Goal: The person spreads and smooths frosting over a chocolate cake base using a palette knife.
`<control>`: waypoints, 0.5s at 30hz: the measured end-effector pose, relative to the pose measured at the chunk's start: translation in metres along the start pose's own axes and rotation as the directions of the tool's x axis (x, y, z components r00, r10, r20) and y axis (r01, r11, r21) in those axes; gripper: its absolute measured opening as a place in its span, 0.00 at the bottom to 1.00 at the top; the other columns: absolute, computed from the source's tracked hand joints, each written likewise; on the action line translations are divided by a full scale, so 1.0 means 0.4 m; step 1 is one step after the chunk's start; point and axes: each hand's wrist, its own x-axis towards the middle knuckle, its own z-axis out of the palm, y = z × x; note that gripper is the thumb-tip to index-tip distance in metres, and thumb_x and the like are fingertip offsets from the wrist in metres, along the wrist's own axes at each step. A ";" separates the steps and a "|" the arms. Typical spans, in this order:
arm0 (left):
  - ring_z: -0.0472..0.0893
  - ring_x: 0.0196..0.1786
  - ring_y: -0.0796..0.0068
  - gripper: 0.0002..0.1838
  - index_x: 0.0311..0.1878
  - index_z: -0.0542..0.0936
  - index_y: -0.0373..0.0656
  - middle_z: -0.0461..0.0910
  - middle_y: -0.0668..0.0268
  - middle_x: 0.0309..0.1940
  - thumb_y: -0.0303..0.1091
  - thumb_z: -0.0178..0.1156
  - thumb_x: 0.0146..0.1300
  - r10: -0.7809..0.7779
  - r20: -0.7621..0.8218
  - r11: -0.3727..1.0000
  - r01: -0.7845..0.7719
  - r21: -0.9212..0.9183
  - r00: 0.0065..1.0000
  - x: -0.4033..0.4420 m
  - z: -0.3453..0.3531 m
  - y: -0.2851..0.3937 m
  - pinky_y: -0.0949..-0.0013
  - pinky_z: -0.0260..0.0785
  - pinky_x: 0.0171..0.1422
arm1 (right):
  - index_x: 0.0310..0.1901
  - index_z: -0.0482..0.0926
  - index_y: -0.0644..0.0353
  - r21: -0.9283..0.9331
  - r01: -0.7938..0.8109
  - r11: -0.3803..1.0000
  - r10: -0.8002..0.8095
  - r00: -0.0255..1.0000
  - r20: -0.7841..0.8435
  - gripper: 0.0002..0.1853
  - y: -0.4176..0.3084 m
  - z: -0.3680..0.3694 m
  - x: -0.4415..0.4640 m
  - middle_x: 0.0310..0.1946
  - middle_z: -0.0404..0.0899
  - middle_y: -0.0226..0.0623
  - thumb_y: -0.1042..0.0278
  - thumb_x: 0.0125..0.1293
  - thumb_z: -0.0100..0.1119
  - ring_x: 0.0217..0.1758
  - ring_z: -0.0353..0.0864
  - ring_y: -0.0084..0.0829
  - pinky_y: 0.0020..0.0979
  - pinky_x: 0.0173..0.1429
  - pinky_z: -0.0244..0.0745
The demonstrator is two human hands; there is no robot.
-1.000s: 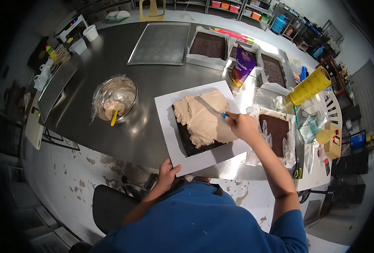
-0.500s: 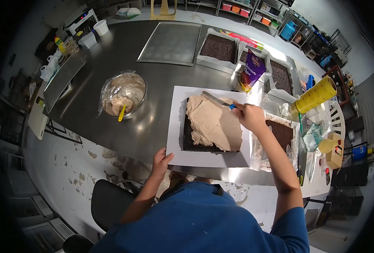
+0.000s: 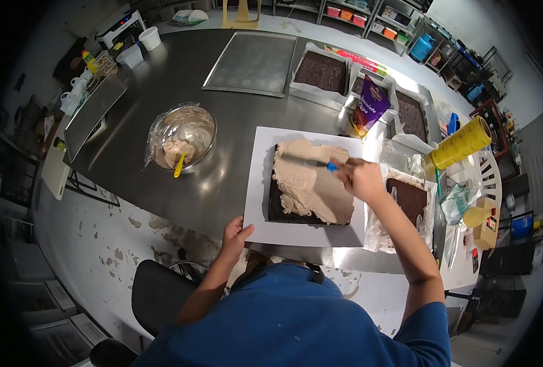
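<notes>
A dark rectangular chocolate cake layer (image 3: 276, 205) lies on a white board (image 3: 259, 177), mostly covered by light brown frosting (image 3: 328, 192). My right hand (image 3: 360, 178) is closed around the blue handle of a spatula (image 3: 311, 163), whose metal blade lies across the frosting's upper part. The frosting has a smooth band along the far side and rough ridges at the lower left, where bare cake shows. At the board's lower left edge, my left hand (image 3: 237, 233) grips it, thumb on top and fingers partly hidden.
Left of the board stands a metal bowl (image 3: 213, 137) with frosting, plastic wrap and a yellow-handled tool (image 3: 179, 165). Lined pans of cake (image 3: 321, 72), a chocolate chips bag (image 3: 370, 107) and a metal tray (image 3: 250, 64) are beyond. Another cake (image 3: 407, 199) sits right, near a yellow roll (image 3: 461, 144).
My right hand has drawn the spatula from the cake's far edge down toward me, leaving a smoother band of frosting behind. My left hand keeps its hold on the board.
</notes>
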 end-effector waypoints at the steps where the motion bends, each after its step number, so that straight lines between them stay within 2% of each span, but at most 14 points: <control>1: 0.80 0.40 0.78 0.15 0.52 0.72 0.32 0.81 0.62 0.39 0.23 0.57 0.61 0.004 0.002 1.000 -0.004 0.002 1.000 0.003 0.002 0.001 0.77 0.70 0.48 | 0.49 0.82 0.47 0.017 -0.096 0.995 0.097 0.995 -0.014 0.16 0.010 0.006 0.021 0.22 0.79 0.36 0.60 0.58 0.59 0.24 0.78 0.38 0.37 0.28 0.72; 2: 0.80 0.40 0.78 0.15 0.52 0.72 0.32 0.81 0.62 0.39 0.23 0.57 0.61 0.005 0.007 1.000 -0.005 0.004 1.000 0.005 0.003 0.004 0.77 0.70 0.48 | 0.48 0.82 0.47 0.036 -0.192 0.981 0.193 0.981 -0.027 0.16 0.018 0.012 0.041 0.23 0.79 0.37 0.60 0.58 0.59 0.24 0.79 0.38 0.37 0.28 0.72; 4: 0.80 0.40 0.78 0.15 0.52 0.72 0.32 0.81 0.62 0.39 0.23 0.57 0.61 0.005 0.000 1.000 -0.005 -0.006 1.000 0.004 0.004 0.009 0.77 0.70 0.48 | 0.45 0.83 0.47 0.048 -0.200 0.979 0.203 0.977 -0.059 0.14 0.016 0.025 0.065 0.22 0.79 0.38 0.61 0.57 0.60 0.24 0.79 0.39 0.37 0.29 0.73; 7: 0.80 0.39 0.78 0.16 0.53 0.71 0.31 0.81 0.61 0.39 0.23 0.57 0.62 0.000 0.013 1.000 0.000 0.000 1.000 0.004 0.001 0.012 0.77 0.70 0.48 | 0.36 0.85 0.49 0.079 -0.135 0.988 0.125 0.985 0.121 0.08 0.006 0.030 0.063 0.17 0.78 0.38 0.61 0.56 0.59 0.23 0.79 0.40 0.37 0.29 0.73; 8: 0.80 0.39 0.78 0.16 0.53 0.71 0.31 0.81 0.61 0.39 0.23 0.57 0.62 -0.001 0.014 1.000 0.001 0.001 1.000 0.002 0.001 0.013 0.77 0.70 0.48 | 0.36 0.85 0.49 0.079 -0.137 0.987 0.127 0.984 0.121 0.08 0.001 0.025 0.049 0.17 0.78 0.38 0.61 0.56 0.59 0.23 0.79 0.40 0.37 0.29 0.73; 10: 0.80 0.39 0.78 0.16 0.52 0.72 0.32 0.81 0.61 0.39 0.23 0.57 0.61 -0.009 -0.009 1.000 0.008 -0.010 1.000 0.001 0.007 0.015 0.77 0.71 0.48 | 0.38 0.85 0.46 0.036 -0.010 0.999 0.004 0.984 0.178 0.09 -0.018 0.006 0.011 0.19 0.78 0.37 0.63 0.56 0.59 0.23 0.79 0.38 0.36 0.29 0.72; 11: 0.80 0.39 0.78 0.16 0.52 0.72 0.32 0.81 0.61 0.39 0.23 0.57 0.61 -0.004 -0.007 1.000 0.004 -0.011 1.000 0.001 0.006 0.012 0.77 0.71 0.48 | 0.38 0.85 0.46 0.033 -0.009 0.999 0.003 0.985 0.175 0.09 -0.033 -0.012 -0.011 0.19 0.78 0.37 0.63 0.56 0.59 0.23 0.79 0.38 0.36 0.29 0.72; 13: 0.81 0.40 0.77 0.15 0.52 0.72 0.32 0.81 0.61 0.39 0.23 0.57 0.61 -0.019 -0.016 1.000 0.019 -0.011 1.000 0.001 0.006 0.009 0.77 0.71 0.48 | 0.40 0.85 0.46 0.144 -0.025 0.989 0.003 0.989 0.148 0.11 -0.061 -0.053 -0.041 0.21 0.79 0.35 0.64 0.56 0.59 0.22 0.79 0.37 0.36 0.27 0.72; 14: 0.81 0.40 0.77 0.15 0.52 0.72 0.32 0.81 0.61 0.39 0.23 0.57 0.61 -0.017 -0.016 1.000 0.017 -0.012 1.000 0.003 0.004 0.006 0.77 0.71 0.48 | 0.40 0.85 0.46 0.143 -0.023 0.989 0.001 0.989 0.147 0.11 -0.039 -0.047 -0.050 0.21 0.79 0.35 0.64 0.56 0.59 0.22 0.79 0.37 0.36 0.27 0.72; 15: 0.81 0.40 0.77 0.15 0.52 0.72 0.32 0.81 0.61 0.39 0.23 0.57 0.61 -0.018 -0.016 1.000 0.018 -0.006 1.000 0.001 0.005 0.008 0.77 0.71 0.48 | 0.42 0.85 0.46 0.080 -0.052 0.995 0.048 0.997 0.059 0.11 -0.002 -0.032 -0.068 0.22 0.79 0.34 0.63 0.57 0.59 0.22 0.79 0.37 0.36 0.26 0.72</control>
